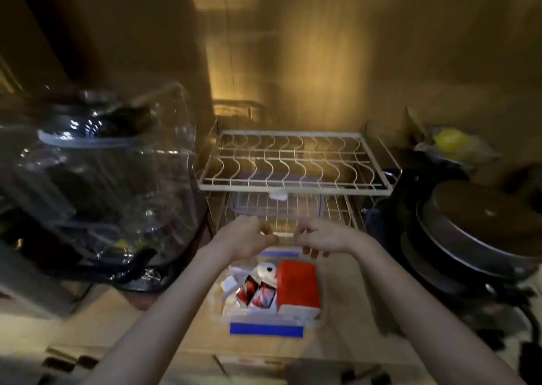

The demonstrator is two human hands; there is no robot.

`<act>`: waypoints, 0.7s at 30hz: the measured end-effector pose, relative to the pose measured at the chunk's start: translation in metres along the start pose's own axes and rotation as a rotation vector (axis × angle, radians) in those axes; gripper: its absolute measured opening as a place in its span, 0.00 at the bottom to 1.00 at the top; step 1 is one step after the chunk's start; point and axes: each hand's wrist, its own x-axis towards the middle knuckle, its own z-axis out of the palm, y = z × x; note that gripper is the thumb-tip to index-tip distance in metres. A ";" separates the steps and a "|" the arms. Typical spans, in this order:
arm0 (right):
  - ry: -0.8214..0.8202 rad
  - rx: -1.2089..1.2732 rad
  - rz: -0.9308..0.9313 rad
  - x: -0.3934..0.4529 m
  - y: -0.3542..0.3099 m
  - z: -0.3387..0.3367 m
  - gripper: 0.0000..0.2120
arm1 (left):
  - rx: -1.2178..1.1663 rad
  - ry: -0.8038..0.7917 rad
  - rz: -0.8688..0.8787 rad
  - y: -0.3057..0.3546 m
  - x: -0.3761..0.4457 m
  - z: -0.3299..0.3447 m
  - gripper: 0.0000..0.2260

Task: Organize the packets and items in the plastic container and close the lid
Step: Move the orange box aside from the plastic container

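A clear plastic container (265, 323) with blue clips stands open on the wooden surface in front of me. Inside it lie a red box (297, 286), two red packets (256, 293), a white roll (267, 270) and pale packets at the left. My left hand (249, 235) and my right hand (319, 236) hover over the container's far edge, fingertips facing each other. Both pinch a small pale packet (283, 233), which is blurred. A clear lid with a blue rim (275, 205) lies on the lower shelf of the wire rack behind.
A white wire dish rack (293, 161) stands just beyond the hands. To the left is a large clear plastic jar (111, 179) with glassware inside. Stacked dark pans (475, 232) sit at the right, and a yellow item in a bag (448, 141) lies behind them.
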 end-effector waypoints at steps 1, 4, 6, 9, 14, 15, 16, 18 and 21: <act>-0.016 0.012 0.033 0.001 0.003 0.009 0.18 | 0.007 -0.016 -0.018 -0.003 -0.001 0.011 0.12; -0.052 0.099 0.124 0.006 0.019 0.036 0.19 | 0.006 -0.044 -0.055 -0.022 -0.004 0.049 0.12; -0.041 0.195 0.153 0.009 0.030 0.054 0.14 | -0.084 -0.084 -0.058 -0.034 -0.007 0.076 0.11; 0.064 0.267 0.192 0.022 0.046 0.081 0.05 | -0.167 -0.101 -0.057 -0.047 -0.012 0.108 0.12; 0.280 0.339 0.318 0.045 0.065 0.131 0.24 | -0.062 -0.012 -0.092 -0.059 -0.017 0.152 0.25; 0.315 0.307 0.339 0.047 0.066 0.139 0.26 | -0.008 0.006 -0.098 -0.062 -0.018 0.160 0.28; 0.336 0.281 0.363 0.048 0.066 0.145 0.28 | 0.038 0.013 -0.110 -0.064 -0.019 0.166 0.30; 0.394 0.222 0.388 0.050 0.064 0.158 0.32 | 0.096 0.022 -0.110 -0.066 -0.023 0.176 0.32; 0.451 0.108 0.431 0.057 0.063 0.176 0.41 | 0.154 0.029 -0.095 -0.068 -0.026 0.186 0.35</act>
